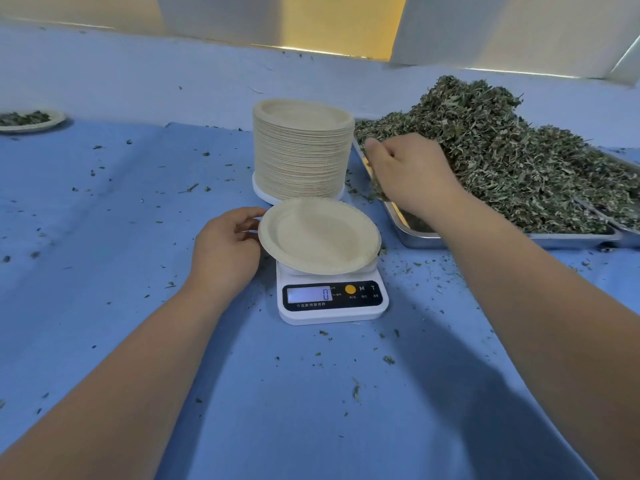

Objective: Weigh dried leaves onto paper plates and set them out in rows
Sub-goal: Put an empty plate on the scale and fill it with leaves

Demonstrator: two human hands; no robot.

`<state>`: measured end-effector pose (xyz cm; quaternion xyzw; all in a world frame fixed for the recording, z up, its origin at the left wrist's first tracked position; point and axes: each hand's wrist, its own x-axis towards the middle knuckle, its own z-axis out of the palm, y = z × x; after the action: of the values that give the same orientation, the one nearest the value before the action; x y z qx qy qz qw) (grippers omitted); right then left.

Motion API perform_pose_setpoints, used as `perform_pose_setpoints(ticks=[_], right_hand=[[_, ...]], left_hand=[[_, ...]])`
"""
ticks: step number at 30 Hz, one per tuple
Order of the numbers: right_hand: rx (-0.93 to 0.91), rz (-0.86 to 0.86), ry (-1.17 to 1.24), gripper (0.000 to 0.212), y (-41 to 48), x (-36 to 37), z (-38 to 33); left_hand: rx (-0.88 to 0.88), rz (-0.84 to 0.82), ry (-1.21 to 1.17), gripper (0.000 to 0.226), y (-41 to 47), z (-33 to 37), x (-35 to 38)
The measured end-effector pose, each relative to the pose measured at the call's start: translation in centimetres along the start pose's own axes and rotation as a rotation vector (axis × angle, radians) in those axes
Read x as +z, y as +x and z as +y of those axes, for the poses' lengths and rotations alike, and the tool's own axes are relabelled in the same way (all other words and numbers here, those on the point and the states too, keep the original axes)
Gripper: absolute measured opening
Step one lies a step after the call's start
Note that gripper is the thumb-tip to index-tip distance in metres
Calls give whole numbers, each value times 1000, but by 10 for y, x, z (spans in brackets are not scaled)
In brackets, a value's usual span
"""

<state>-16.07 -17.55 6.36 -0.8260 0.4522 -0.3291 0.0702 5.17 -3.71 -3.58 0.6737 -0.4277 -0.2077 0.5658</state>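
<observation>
Our left hand (225,247) pinched the rim of a round beige paper plate (320,235) resting on a white digital kitchen scale (332,299); our right hand (412,174) curled around dried green leaves (502,150) heaped in a shallow steel tray (415,233).

Blue-covered table (104,220), pale wall (485,29) behind.

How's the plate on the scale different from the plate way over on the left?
The near plate, on the scale, is empty; the far-left plate holds dried leaves. The left hand holds the near plate's rim; the far-left plate lies untouched on the blue cloth. Both look like pale paper plates.
</observation>
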Motion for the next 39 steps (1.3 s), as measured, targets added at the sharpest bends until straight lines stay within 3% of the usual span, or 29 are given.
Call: perform_pose_setpoints(ticks=[7, 11, 16, 22, 25, 39], right_hand=[[-190, -289, 13, 51, -18, 31, -63], [-251, -353, -78, 41, -28, 37, -69], [-146, -222, 58, 32, -37, 19, -45], [10, 121, 181, 29, -69, 22, 11], [1, 208, 223, 29, -79, 23, 29], [-25, 210, 252, 29, -79, 30, 35]], left_hand=[[-14, 9, -10, 55, 1, -3, 0], [-35, 19, -8, 46, 3, -5, 0], [-47, 27, 11, 40, 3, -6, 0], [-39, 23, 37, 40, 5, -7, 1], [-48, 24, 50, 39, 5, -7, 1], [-57, 12, 71, 39, 2, -5, -1]])
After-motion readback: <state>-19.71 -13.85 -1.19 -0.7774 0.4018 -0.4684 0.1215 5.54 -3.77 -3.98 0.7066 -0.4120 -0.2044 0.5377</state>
